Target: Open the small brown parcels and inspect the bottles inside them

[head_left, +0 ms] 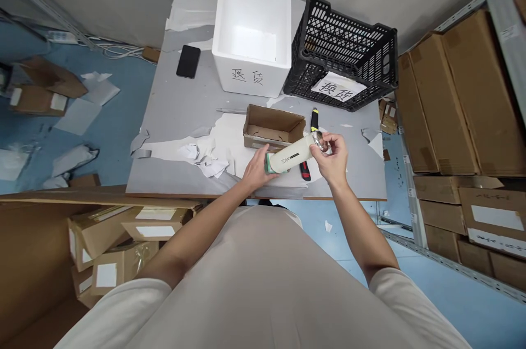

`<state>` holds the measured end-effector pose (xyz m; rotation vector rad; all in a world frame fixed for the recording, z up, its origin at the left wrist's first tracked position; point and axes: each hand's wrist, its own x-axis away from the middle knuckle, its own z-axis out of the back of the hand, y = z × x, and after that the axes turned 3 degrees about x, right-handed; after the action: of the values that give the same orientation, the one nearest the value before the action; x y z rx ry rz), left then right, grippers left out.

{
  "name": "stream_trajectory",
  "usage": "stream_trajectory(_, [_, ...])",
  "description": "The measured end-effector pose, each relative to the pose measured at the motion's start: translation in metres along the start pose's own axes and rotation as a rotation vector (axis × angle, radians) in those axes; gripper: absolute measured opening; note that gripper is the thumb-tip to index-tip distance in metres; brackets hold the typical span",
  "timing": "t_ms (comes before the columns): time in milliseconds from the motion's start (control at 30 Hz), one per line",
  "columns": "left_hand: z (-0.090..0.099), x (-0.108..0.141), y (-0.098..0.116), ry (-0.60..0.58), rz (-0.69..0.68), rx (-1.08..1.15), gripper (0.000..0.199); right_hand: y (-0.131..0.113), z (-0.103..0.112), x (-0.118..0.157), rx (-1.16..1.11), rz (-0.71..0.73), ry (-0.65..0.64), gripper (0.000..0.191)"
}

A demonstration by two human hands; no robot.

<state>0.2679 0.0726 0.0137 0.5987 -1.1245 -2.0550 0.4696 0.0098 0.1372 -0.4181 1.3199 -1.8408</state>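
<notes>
Above the bench point(164, 113), a cream bottle point(292, 156) is being held tilted: its silver cap is being pinched by the right fingers point(319, 147), its base cradled by the left fingers point(268, 164).

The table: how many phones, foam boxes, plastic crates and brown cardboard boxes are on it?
Black phone: 1
White foam box: 1
Black plastic crate: 1
Brown cardboard box: 1
Total: 4
</notes>
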Motion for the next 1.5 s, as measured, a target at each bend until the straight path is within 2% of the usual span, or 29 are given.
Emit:
stream_trajectory(133, [0.006,-0.007,-0.002,-0.075,-0.021,0.024,0.081,0.007,0.005,0.009,-0.013,0.025,0.032,0.031])
stream_trajectory(233, [0.009,-0.006,-0.004,-0.067,0.003,0.038,0.074,0.009,0.011,0.018,0.045,0.183,0.001,0.03])
stream_trajectory(400, [0.006,-0.005,-0.002,-0.032,-0.023,0.011,0.073,-0.011,0.011,0.033,0.251,0.586,-0.234,0.032])
stream_trajectory(467, [0.005,-0.006,-0.002,0.001,-0.02,-0.022,0.072,-0.021,0.007,0.032,0.319,0.683,-0.367,0.031])
stream_trajectory(533, [0.006,-0.007,-0.002,0.023,-0.021,-0.053,0.07,-0.024,0.0,0.028,0.377,0.709,-0.501,0.029])
stream_trajectory(600, [0.007,-0.007,-0.002,0.02,-0.035,-0.072,0.068,-0.018,-0.008,0.025,0.408,0.689,-0.595,0.028])
stream_trajectory(733, [0.009,-0.002,-0.002,-0.007,-0.077,-0.09,0.064,0.016,-0.025,0.03,0.463,0.653,-0.675,0.026])
stream_trajectory(867, [0.008,0.002,-0.001,-0.017,-0.078,-0.071,0.064,0.045,-0.039,0.046,0.575,0.626,-0.631,0.022])
stream_trajectory(1033, [0.014,-0.002,-0.003,-0.06,-0.06,-0.047,0.067,0.061,-0.052,0.056,0.636,0.581,-0.583,0.027])
stream_trajectory(1200, [0.018,-0.008,-0.005,-0.13,-0.141,-0.045,0.071,0.074,-0.049,0.066,0.617,0.558,-0.588,0.034])
stream_trajectory(1300, [0.016,-0.007,-0.008,-0.154,-0.165,-0.124,0.064,0.082,-0.043,0.077,0.534,0.414,-0.404,0.048])
stream_trajectory(1367, [0.013,-0.004,-0.011,-0.154,-0.186,-0.189,0.058,0.085,-0.043,0.083,0.384,0.225,-0.233,0.061])
stream_trajectory(1400, [0.012,-0.003,-0.013,-0.154,-0.197,-0.212,0.055,0.086,-0.045,0.086,0.304,0.136,-0.188,0.065])
stream_trajectory(1433, [0.011,-0.001,-0.014,-0.153,-0.205,-0.225,0.054,0.086,-0.048,0.088,0.237,0.071,-0.185,0.067])
stream_trajectory(1500, [0.01,0.001,-0.017,-0.145,-0.204,-0.225,0.052,0.084,-0.055,0.088,0.177,0.041,-0.28,0.065])
